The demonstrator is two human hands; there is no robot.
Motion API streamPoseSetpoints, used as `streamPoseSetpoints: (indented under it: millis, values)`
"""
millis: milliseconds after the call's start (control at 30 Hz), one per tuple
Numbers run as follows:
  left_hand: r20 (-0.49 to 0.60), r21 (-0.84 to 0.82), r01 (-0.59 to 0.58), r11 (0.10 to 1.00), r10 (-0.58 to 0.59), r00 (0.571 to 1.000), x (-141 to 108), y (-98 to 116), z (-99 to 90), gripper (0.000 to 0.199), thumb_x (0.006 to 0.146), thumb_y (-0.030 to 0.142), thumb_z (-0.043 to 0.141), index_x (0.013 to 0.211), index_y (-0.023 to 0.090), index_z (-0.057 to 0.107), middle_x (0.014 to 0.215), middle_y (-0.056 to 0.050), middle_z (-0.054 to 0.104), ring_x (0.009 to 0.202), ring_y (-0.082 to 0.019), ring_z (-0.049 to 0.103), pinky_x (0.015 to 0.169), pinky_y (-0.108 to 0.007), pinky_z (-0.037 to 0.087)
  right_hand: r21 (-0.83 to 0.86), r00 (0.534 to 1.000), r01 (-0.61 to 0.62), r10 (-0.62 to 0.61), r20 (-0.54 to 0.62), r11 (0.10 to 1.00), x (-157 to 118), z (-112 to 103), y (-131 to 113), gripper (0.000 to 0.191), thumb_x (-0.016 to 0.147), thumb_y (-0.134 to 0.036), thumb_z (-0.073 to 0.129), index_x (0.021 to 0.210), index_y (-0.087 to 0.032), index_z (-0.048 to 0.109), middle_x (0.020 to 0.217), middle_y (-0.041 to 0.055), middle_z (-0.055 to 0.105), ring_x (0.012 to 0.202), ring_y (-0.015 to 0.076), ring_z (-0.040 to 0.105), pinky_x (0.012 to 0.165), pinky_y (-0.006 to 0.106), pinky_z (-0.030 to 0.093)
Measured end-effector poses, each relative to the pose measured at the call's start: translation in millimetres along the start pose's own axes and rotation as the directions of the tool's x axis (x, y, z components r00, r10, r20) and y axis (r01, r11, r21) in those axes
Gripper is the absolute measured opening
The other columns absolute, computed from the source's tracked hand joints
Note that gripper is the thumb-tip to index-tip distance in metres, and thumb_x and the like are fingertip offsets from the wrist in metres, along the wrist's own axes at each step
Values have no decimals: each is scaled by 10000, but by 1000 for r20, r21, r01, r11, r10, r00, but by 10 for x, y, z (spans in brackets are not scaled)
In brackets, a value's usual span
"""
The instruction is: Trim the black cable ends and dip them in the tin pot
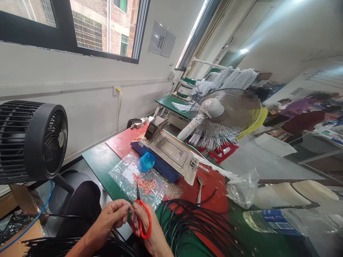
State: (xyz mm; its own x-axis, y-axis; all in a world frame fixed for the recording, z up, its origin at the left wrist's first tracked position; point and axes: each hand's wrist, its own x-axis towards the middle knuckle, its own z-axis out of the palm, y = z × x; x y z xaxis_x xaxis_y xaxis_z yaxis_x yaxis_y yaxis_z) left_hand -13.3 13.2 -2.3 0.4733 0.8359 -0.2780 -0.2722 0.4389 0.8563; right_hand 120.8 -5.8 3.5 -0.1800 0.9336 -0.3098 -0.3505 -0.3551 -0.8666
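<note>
Red-handled scissors (146, 223) sit in my right hand (152, 233), their dark blades closed and pointing up and away. My left hand (114, 214) is closed in a pinch beside it, the fingertips of both hands almost meeting. A tiny reddish wire end shows between them, and a black cable (118, 233) runs out below my left fingers. Across my lap lies a bundle of black cables (53, 246). More black cables (193, 221) spread over the table to the right. Red and yellow scraps (146, 185) are scattered on a clear plastic bag (118, 173) beyond the scissors.
A blue cup (146, 162) stands on the bag, before a blue-sided machine (171, 153). A spoon-like tool (199, 189) lies right of it. A black fan (45, 139) is at left, a caged fan (222, 112) behind. A large bottle (278, 221) lies right; people sit beyond.
</note>
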Motion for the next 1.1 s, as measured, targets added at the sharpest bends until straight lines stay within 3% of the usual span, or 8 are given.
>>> streamPoseSetpoints:
  millis: [367, 667, 800, 1100]
  values:
    - [17, 130, 11, 991, -14, 1000, -51, 78, -13, 332, 795, 457, 558, 652, 158, 582, 523, 43, 398, 493, -105, 220, 480, -285, 125, -83, 999, -43, 45, 14, 996, -18, 4, -81, 522, 722, -582, 597, 465, -133, 528, 326, -53, 404, 262, 29, 318, 309, 170, 190]
    - [84, 209, -61, 976, 44, 995, -68, 122, -23, 322, 828, 418, 528, 626, 167, 537, 578, 31, 391, 543, -121, 266, 514, -293, 177, -66, 996, -83, 82, -23, 994, -26, 27, -65, 510, 719, -574, 606, 457, -148, 507, 320, -58, 399, 254, 37, 322, 296, 171, 187]
    - [65, 147, -6, 989, -4, 998, -52, 84, -16, 317, 838, 420, 509, 667, 159, 562, 565, 30, 411, 520, -114, 244, 501, -293, 157, -34, 999, -35, 35, -11, 999, -15, 22, -19, 536, 750, -578, 574, 446, -144, 499, 335, -52, 401, 276, 34, 325, 322, 174, 194]
    - [-8, -4, 1, 1000, -1, 1000, -34, 57, -3, 303, 783, 450, 588, 709, 156, 607, 563, 34, 426, 487, -95, 230, 472, -277, 130, 11, 1000, -12, 12, -2, 1000, -22, 30, -13, 489, 717, -580, 617, 518, -147, 506, 385, -58, 415, 310, 34, 343, 339, 166, 228]
